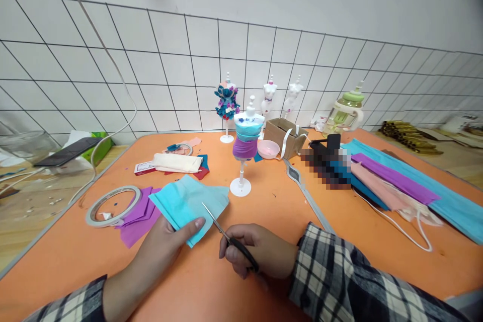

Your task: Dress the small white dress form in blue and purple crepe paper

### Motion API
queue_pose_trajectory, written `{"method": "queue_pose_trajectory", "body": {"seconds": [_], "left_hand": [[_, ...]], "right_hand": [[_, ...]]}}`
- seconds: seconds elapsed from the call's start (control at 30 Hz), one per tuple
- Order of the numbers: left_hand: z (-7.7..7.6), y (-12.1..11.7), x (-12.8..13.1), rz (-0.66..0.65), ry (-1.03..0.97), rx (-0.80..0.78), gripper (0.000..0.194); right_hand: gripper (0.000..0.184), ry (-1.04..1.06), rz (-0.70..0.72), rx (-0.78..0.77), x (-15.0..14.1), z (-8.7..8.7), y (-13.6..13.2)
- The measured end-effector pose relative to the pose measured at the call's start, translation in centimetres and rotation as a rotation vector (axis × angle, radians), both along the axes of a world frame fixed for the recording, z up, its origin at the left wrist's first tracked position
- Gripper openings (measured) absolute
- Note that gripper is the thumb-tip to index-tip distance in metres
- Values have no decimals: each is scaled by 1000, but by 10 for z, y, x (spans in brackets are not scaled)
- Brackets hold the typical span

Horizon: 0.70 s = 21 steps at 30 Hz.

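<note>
My left hand (pixel 171 239) grips a folded piece of light-blue crepe paper or thin fabric (pixel 188 201), with the thumb pressed on top. In my right hand (pixel 256 249) is a pair of scissors (pixel 241 254) with black handles, the fingers wrapped around them. The blades point up and left over the blue piece's right side and look closed together. Just behind stands a small white dress form (pixel 249 119) wrapped in a blue band and a purple band (pixel 245 147). Purple pieces (pixel 138 216) and a roll of tape (pixel 90 216) lie left of my left hand.
Farther back are a flower-covered dress form (pixel 227 105), two white ones, a pink bowl (pixel 268 149) and a cardboard box (pixel 281 133). Rolled coloured sheets (pixel 400 176) lie right, near a bottle (pixel 344 110). A cream roll (pixel 177 162) lies back left; a phone (pixel 68 152) rests beyond the orange mat.
</note>
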State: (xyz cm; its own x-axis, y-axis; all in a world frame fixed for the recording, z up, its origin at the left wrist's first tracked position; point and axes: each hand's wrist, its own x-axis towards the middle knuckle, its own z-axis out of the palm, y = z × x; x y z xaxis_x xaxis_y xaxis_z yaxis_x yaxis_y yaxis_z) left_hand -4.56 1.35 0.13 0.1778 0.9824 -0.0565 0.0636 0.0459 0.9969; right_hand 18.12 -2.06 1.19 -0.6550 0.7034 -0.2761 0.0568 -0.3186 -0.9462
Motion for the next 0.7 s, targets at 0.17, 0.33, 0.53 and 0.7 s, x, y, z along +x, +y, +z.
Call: {"method": "queue_pose_trajectory", "body": {"seconds": [0.17, 0.33, 0.53, 0.7], "left_hand": [[2, 1, 0, -7, -16, -18, 46], [3, 1, -1, 14, -23, -13, 45], [2, 0, -2, 2, 39, 25, 44], [2, -3, -2, -4, 35, 18, 48]], "right_hand": [[22, -6, -41, -4, -3, -7, 2], [24, -12, -21, -27, -3, -2, -1], [25, -30, -12, 12, -1, 3, -4], [26, -39, 4, 9, -1, 2, -4]]}}
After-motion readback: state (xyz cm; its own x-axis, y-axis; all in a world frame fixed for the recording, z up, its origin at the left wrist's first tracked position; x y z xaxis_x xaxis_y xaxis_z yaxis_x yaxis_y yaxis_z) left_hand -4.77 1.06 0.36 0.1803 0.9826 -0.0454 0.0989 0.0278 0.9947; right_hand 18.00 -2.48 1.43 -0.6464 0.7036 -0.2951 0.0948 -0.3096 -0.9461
